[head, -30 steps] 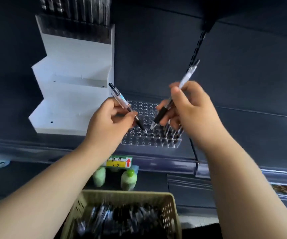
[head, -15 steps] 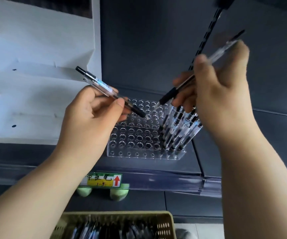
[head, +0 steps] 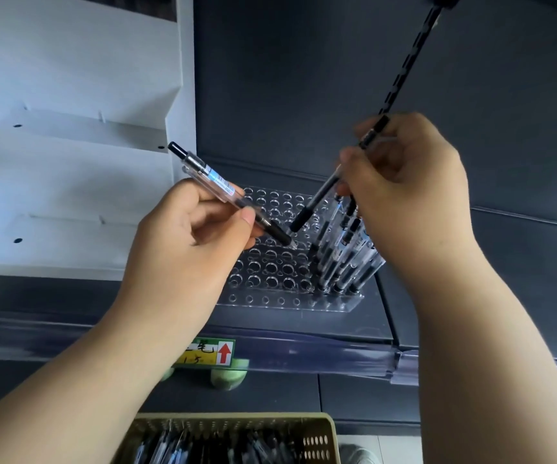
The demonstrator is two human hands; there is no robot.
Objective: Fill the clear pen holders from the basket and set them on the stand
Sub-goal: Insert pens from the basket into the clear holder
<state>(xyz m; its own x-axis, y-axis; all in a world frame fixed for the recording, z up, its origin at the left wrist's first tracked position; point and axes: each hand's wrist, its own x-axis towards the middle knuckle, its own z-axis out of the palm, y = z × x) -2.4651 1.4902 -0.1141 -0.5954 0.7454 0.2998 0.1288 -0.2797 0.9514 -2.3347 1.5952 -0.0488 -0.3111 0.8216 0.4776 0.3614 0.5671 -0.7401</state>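
Observation:
A clear pen holder (head: pixel 270 272) with rows of round holes sits on the dark shelf, with several pens (head: pixel 344 252) standing in its right columns. My left hand (head: pixel 186 249) pinches a clear pen with a black grip (head: pixel 223 189), its tip just above the holes near the holder's middle. My right hand (head: pixel 404 199) grips another pen (head: pixel 317 199), angled down-left with its tip close to the left pen's tip. The beige basket (head: pixel 324 433) of pens lies at the bottom edge. The white stepped stand (head: pixel 69 182) rises at left.
A dark shelf back panel with a slotted upright (head: pixel 407 65) stands behind the holder. A yellow-green price tag (head: pixel 210 353) hangs on the shelf rail, with pale green bottles (head: pixel 227 376) under it.
The view has come closer to the holder. My right hand has lowered its pen towards the holes, and the left pen's tip has dropped nearer the holder.

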